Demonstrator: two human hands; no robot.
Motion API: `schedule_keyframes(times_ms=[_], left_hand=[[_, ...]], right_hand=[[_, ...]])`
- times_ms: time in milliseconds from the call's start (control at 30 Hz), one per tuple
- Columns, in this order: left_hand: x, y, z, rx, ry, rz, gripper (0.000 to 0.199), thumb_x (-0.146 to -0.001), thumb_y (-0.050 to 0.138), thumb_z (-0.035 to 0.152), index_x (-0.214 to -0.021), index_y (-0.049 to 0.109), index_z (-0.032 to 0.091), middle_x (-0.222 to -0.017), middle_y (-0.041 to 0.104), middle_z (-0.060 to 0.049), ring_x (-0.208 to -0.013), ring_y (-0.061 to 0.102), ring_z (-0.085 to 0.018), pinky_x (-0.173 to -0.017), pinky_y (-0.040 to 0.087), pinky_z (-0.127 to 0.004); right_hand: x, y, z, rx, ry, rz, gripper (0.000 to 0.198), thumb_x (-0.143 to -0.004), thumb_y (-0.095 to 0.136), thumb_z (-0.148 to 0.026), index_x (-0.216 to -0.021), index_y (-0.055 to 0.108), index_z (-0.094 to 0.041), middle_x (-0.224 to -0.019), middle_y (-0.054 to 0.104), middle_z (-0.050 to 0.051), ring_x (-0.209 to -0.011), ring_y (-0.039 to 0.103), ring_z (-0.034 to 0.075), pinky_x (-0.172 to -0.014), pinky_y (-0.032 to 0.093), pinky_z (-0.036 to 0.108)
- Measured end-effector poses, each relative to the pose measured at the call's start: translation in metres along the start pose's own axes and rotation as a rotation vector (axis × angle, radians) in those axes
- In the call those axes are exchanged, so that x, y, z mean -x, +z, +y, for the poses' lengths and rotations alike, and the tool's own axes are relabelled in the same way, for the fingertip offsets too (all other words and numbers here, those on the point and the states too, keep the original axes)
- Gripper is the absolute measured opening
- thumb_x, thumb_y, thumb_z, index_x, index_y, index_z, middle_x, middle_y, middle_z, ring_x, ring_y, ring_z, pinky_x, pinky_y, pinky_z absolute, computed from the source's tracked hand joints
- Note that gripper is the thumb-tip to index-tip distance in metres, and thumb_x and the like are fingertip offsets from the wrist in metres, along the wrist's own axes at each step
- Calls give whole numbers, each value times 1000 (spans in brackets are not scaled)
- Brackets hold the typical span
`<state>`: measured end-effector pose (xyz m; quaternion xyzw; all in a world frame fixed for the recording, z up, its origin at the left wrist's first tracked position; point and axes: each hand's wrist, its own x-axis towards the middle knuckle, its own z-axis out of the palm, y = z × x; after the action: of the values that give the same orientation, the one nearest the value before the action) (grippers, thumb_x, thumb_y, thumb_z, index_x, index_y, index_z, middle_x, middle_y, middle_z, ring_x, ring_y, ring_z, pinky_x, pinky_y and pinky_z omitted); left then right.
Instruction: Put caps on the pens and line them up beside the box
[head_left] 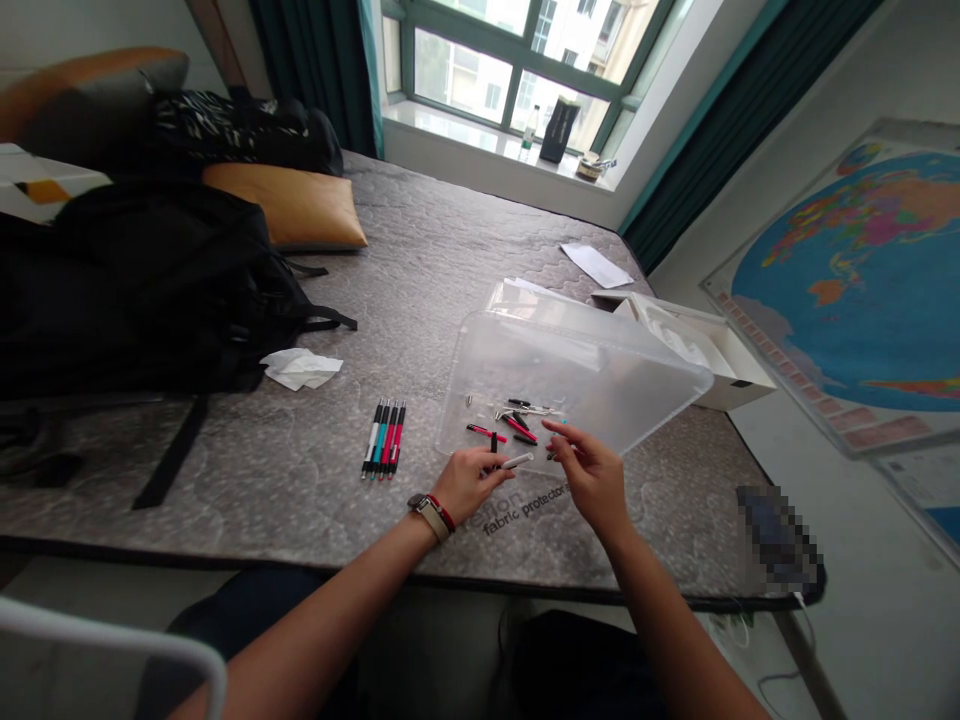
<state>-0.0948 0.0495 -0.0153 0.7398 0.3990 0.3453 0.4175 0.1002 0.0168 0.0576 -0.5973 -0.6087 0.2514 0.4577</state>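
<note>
My left hand (471, 482) is closed on a white pen barrel (517, 461) that points to the right. A short black piece (494, 442) stands up by its fingertips. My right hand (592, 475) hovers over the near rim of a clear plastic bin (577, 350), index finger stretched out and thumb apart from it; I make out nothing held. Loose pen parts lie in the bin, among them a red barrel (519, 430), a red and black piece (486, 433) and a small metal tip (469, 400). Several assembled pens (384, 440), white, teal and red with black grips, lie in a row left of my left hand.
A crumpled tissue (301, 368) and a black backpack (142, 290) lie on the mattress (420, 240) at left. Behind the bin's right side stands an open white box (720, 350). White paper (596, 265) lies farther back. A blurred-out object (780, 540) sits at the right corner.
</note>
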Motion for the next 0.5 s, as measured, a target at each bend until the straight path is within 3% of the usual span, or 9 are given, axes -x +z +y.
schedule_keyframes(times_ms=[100, 267, 400, 500], left_hand=[[0, 2, 2, 20, 13, -18, 22, -87, 64, 38, -94, 77, 21, -79, 67, -3, -68, 59, -13, -64, 42, -22], [4, 8, 6, 39, 100, -139, 19, -87, 65, 34, -96, 77, 22, -82, 70, -3, -71, 61, -13, -68, 44, -23], [10, 12, 8, 45, 123, -198, 21, -87, 65, 35, -97, 77, 22, -84, 72, -4, -76, 64, -15, -73, 48, -24], [13, 11, 10, 73, 111, -205, 22, -86, 65, 36, -96, 78, 21, -94, 73, -6, -85, 66, -17, -76, 50, -25]], right_hand=[[-3, 9, 15, -162, 187, -23, 35, -86, 63, -47, -107, 71, -20, -101, 75, 9, -77, 69, 20, -65, 56, 32], [4, 32, 28, -385, 352, -228, 40, -79, 70, -48, -107, 71, -19, -106, 74, 9, -89, 70, 23, -74, 57, 35], [18, 46, 24, -537, 397, -218, 35, -77, 72, -47, -95, 72, -18, -99, 75, 9, -79, 70, 21, -69, 56, 33], [26, 50, 24, -611, 385, -116, 31, -75, 74, -45, -88, 71, -17, -89, 75, 8, -77, 69, 19, -69, 55, 31]])
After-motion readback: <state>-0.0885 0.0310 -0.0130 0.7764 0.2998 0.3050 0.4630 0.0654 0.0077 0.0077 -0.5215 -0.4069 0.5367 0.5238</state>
